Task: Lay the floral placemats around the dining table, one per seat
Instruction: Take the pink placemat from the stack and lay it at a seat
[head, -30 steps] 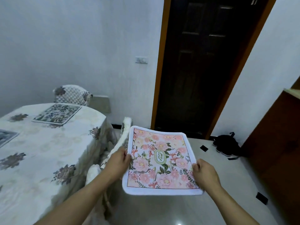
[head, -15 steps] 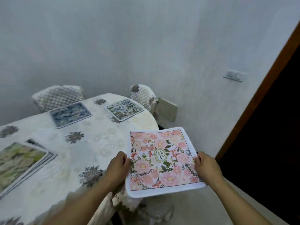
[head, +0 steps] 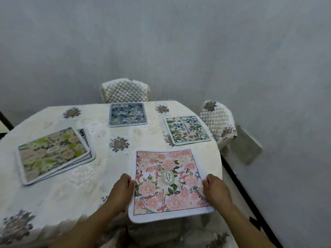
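Observation:
I hold a pink floral placemat (head: 168,181) with a white border over the near right part of the dining table (head: 86,176). My left hand (head: 120,192) grips its left edge and my right hand (head: 217,192) grips its right edge. Its near edge hangs past the table's rim. A blue floral placemat (head: 127,114) lies flat at the far seat. A white and green placemat (head: 187,129) lies at the right seat. A stack of placemats (head: 52,154) topped by a green and pink one rests on the left of the table.
The table wears a cream cloth with grey flower motifs. A quilted chair (head: 124,91) stands at the far side and another chair (head: 217,119) at the right, both near the grey wall (head: 179,42). A dark skirting strip (head: 250,203) runs along the floor on the right.
My view has swung left from the door to the table. Both hands have carried the pink placemat from beside the table to over its near right edge.

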Demonstrator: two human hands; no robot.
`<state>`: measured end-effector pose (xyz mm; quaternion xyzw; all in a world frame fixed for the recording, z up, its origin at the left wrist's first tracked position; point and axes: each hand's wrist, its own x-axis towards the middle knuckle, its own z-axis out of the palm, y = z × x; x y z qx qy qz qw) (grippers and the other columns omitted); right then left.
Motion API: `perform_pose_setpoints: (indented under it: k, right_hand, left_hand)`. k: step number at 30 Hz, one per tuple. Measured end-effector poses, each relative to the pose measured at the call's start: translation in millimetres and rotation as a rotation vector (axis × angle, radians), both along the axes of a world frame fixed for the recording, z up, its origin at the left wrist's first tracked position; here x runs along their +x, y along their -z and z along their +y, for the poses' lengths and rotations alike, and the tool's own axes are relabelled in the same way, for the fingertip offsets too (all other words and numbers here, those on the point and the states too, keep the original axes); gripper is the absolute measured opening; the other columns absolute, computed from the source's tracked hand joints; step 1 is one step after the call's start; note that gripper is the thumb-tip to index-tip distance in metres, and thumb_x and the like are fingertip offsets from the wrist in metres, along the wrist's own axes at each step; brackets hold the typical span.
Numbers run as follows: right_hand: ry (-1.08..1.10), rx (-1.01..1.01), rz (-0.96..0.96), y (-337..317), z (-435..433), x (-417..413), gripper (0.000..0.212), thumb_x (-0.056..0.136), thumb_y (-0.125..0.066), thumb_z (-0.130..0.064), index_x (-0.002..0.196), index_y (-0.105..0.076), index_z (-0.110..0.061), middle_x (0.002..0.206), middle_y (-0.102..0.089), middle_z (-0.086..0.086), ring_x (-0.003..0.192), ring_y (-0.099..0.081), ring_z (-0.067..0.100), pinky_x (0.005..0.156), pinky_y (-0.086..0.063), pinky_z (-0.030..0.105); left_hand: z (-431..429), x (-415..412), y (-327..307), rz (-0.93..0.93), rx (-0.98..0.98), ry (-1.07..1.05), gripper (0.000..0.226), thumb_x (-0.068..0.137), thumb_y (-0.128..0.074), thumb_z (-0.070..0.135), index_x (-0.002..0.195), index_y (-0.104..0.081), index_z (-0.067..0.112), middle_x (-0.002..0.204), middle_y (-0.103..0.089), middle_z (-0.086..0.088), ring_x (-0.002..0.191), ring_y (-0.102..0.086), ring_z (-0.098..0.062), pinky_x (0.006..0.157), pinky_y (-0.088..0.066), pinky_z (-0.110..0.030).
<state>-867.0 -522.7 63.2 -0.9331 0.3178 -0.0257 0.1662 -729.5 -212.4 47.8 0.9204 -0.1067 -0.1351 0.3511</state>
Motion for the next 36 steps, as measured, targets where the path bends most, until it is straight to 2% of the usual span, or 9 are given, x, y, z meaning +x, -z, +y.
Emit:
perform_pose_setpoints:
  k: [5,8,13,20,26,33,36]
  right_hand:
    - [-0.094,0.067,0.048,33,-28,64,0.023,0.098,-0.041,-0.035,0.079,-0.045,-0.022,0.087,-0.064,0.008,0.079,-0.059,0.028,0.061,-0.034,0.032]
    - [-0.178,0.093,0.097,59,-40,101,0.025,0.098,-0.041,-0.035,0.079,-0.046,-0.020,0.085,-0.063,0.008,0.078,-0.059,0.027,0.061,-0.035,0.031]
    - [-0.247,0.136,0.121,107,-50,147,0.025,0.099,-0.040,-0.035,0.081,-0.048,-0.020,0.076,-0.052,-0.002,0.068,-0.050,0.018,0.060,-0.036,0.029]
    - [-0.260,0.155,0.116,151,-68,151,0.029,0.100,-0.039,-0.035,0.077,-0.048,-0.019,0.073,-0.051,-0.002,0.064,-0.050,0.018,0.057,-0.036,0.030]
    - [-0.286,0.127,0.155,163,-78,154,0.027,0.099,-0.039,-0.035,0.078,-0.045,-0.020,0.080,-0.059,0.004,0.063,-0.046,0.018,0.057,-0.034,0.030]
    - [-0.263,0.098,0.183,157,-77,158,0.019,0.096,-0.047,-0.032,0.092,-0.041,-0.015,0.088,-0.056,0.008,0.075,-0.062,0.031,0.057,-0.038,0.031]
    - [-0.373,0.030,0.196,156,-71,154,0.009,0.094,-0.046,-0.022,0.100,-0.045,-0.015,0.094,-0.056,0.007,0.075,-0.061,0.030,0.056,-0.039,0.031]
  left_hand:
    - [-23,33,35,0.057,0.067,-0.105,0.019,0.101,-0.038,0.033,0.089,-0.044,0.020,0.081,-0.057,0.002,0.071,-0.057,-0.012,0.056,-0.043,-0.029]
    - [-33,52,57,0.085,0.104,-0.189,0.020,0.100,-0.038,0.030,0.083,-0.042,0.021,0.079,-0.056,0.000,0.070,-0.055,-0.015,0.061,-0.044,-0.033]
    - [-43,76,94,0.095,0.166,-0.326,0.019,0.098,-0.039,0.026,0.080,-0.039,0.022,0.076,-0.054,0.000,0.069,-0.054,-0.020,0.061,-0.045,-0.036]
    - [-65,92,131,0.033,0.333,-0.341,0.014,0.094,-0.043,0.025,0.081,-0.042,0.021,0.077,-0.058,-0.004,0.070,-0.056,-0.030,0.060,-0.040,-0.036]
    - [-76,93,146,0.019,0.376,-0.371,0.009,0.090,-0.049,0.022,0.086,-0.047,0.014,0.083,-0.063,-0.011,0.076,-0.058,-0.036,0.065,-0.042,-0.039]
    - [-85,83,138,-0.057,0.460,-0.383,0.028,0.084,-0.065,0.028,0.094,-0.051,0.006,0.093,-0.060,-0.015,0.086,-0.058,-0.037,0.072,-0.046,-0.043]
    - [-90,64,141,-0.081,0.516,-0.268,0.021,0.091,-0.055,0.030,0.097,-0.054,0.009,0.095,-0.063,-0.012,0.085,-0.058,-0.032,0.071,-0.045,-0.039]
